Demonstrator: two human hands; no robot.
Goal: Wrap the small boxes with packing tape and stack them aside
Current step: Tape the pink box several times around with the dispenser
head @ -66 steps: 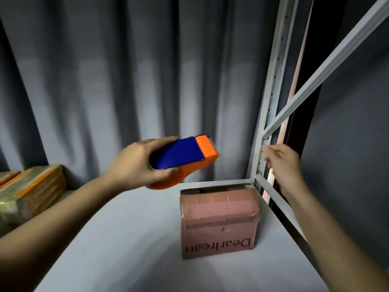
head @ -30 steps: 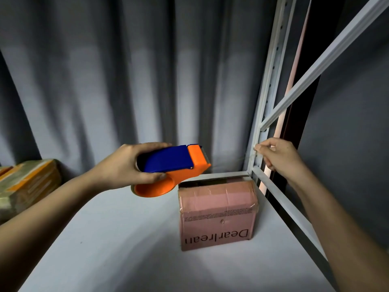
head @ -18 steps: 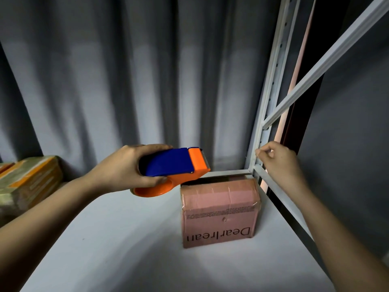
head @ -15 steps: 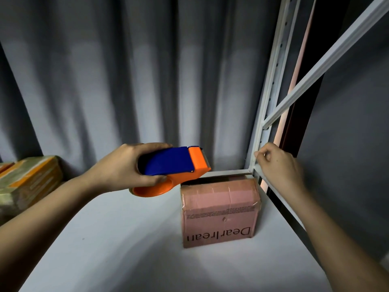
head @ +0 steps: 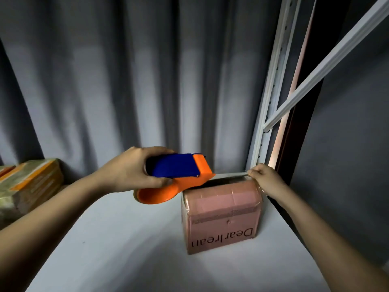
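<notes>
A small pink box (head: 223, 216) printed "Dearlrean" stands on the white shelf (head: 117, 245) near its back right corner, with clear tape across its top. My left hand (head: 130, 171) grips a blue and orange tape dispenser (head: 179, 178), held just above the box's back left corner. My right hand (head: 265, 180) sits at the box's back right corner and pinches the end of a strip of clear tape (head: 229, 174) that runs from the dispenser over the box's back edge.
A stack of taped brown and orange parcels (head: 25, 184) lies at the shelf's left end. A grey curtain (head: 126, 70) hangs behind. The rack's white upright (head: 271, 85) and a diagonal brace (head: 324, 64) stand close to the right of the box.
My right hand came down from the rack upright to the box's back right corner, drawing tape out. The dispenser dropped slightly toward the box's top.
</notes>
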